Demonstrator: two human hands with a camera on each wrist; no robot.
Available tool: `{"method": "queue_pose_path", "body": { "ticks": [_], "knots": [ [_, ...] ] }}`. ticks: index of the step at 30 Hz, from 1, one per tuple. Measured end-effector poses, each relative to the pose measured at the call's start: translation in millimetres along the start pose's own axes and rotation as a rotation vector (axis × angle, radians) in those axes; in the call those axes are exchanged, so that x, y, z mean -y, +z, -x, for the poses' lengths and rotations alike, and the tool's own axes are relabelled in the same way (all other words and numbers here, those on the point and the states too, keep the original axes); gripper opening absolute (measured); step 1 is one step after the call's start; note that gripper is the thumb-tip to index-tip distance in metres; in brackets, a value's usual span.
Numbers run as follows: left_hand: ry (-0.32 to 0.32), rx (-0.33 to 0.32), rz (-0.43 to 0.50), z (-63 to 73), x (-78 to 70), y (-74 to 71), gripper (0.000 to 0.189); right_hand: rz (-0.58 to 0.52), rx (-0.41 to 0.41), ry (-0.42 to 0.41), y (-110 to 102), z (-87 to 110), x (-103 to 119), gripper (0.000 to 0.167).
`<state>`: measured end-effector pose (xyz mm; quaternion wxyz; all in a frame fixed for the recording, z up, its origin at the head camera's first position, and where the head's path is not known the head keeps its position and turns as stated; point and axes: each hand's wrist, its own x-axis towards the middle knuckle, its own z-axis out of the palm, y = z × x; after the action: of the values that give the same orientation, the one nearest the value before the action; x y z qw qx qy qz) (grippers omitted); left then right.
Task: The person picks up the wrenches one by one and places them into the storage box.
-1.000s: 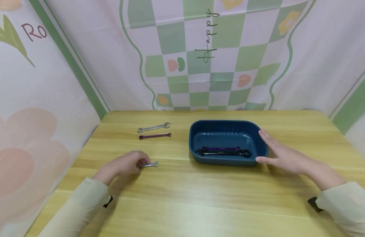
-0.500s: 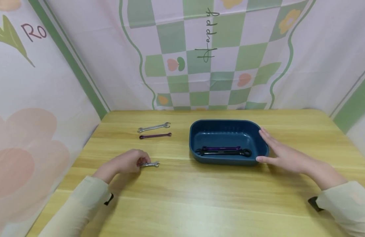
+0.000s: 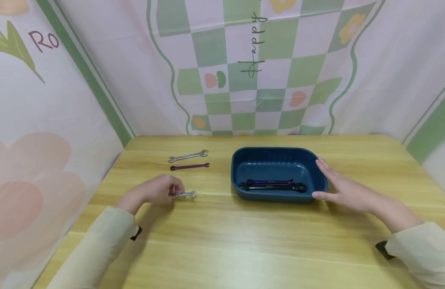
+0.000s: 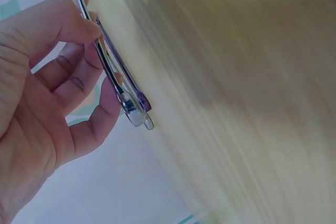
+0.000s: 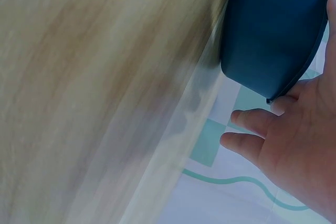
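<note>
Head cam faces fwd/down; close wrist cams share table (image 3: 244, 237) w/ it, plus wrench (image 4: 110, 70) (L), bin (image 5: 273, 30) (R).

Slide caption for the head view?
Left hand pinches a silver wrench; right hand touches a blue bin with a purple wrench and a black wrench inside.

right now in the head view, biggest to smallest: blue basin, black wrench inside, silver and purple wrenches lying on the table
1. Blue basin
2. Black wrench
3. Silver wrench
4. Purple wrench, about as long but slimmer
</note>
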<state>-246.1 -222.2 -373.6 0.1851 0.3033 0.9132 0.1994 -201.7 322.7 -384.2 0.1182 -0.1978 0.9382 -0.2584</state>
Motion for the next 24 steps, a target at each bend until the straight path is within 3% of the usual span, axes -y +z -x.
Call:
{"method": "queue_pose_path", "body": {
  "ticks": [9,24],
  "knots": [
    [-0.02,0.0,-0.012,-8.5,-8.9,-8.0,0.039,0.001,-0.001,-0.007,0.3,-0.3,-1.6,0.103],
    [-0.002,0.01,-0.034,-31.7,-29.6,-14.3,0.034,-0.011,-0.005,-0.013,1.1,-1.3,-3.0,0.103]
  ]
}}
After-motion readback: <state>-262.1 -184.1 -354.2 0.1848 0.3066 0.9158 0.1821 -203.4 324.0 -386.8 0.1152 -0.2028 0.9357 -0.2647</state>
